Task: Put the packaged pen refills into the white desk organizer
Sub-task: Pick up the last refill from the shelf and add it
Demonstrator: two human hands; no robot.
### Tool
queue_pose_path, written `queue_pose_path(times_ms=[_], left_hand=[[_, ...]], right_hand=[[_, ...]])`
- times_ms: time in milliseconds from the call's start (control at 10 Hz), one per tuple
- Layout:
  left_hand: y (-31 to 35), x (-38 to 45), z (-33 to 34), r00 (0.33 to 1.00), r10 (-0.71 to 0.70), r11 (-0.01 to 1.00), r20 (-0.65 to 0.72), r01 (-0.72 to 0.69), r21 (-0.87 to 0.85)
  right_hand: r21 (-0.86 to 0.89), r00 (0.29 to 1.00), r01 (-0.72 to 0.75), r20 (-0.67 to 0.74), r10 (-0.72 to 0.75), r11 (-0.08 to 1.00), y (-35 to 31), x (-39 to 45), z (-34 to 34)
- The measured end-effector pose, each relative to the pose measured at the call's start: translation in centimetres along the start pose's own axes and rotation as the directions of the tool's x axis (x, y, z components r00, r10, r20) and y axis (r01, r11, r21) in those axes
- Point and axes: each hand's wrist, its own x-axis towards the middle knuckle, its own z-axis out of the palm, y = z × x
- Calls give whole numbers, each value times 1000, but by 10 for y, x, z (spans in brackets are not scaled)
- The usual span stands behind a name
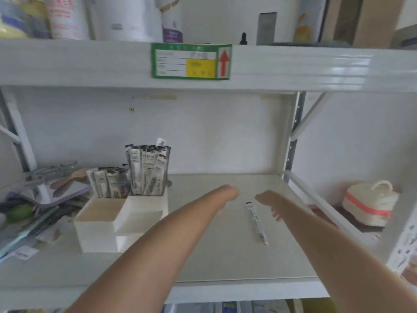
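Observation:
One packaged pen refill (256, 222) lies flat on the grey shelf board, right of centre. The white desk organizer (121, 219) stands to its left, with several packaged refills upright in the tall back compartment (147, 170) and several more in the lower one (108, 182); its front compartments look bare. Both my arms reach over the shelf. My left hand (230, 192) is bent away beyond the wrist, so its fingers are hidden. My right hand (267, 201) hangs just right of the lying refill's far end, fingers (276, 215) pointing down, with nothing in them.
A cluttered pile of papers, a grey tray and tools (45, 195) fills the shelf's left end. Behind the right upright sits a white basket with an orange band (370, 205). The upper shelf beam with a green label (190, 61) hangs close overhead.

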Motion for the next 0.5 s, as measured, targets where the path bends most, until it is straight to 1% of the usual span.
queue_pose_path(times_ms=[100, 200, 300, 400, 500], left_hand=[[-19, 13, 40, 987, -73, 981, 146, 98, -168], [-17, 24, 75, 1000, -26, 993, -1, 26, -118], [-10, 27, 91, 999, -43, 989, 17, 45, -139], [-12, 21, 85, 995, -101, 978, 7, 101, -184], [-16, 14, 63, 989, -145, 973, 16, 145, -177]], right_hand=[[-208, 988, -48, 136, 77, 977, 35, 11, 23], [-456, 989, 146, 47, -140, 878, 48, 25, 43], [-368, 977, 208, 114, -178, 906, 41, 36, 48], [-298, 953, 213, 272, -131, 930, 33, 33, 41], [-31, 921, 175, 359, -152, 984, 18, 26, 30]])
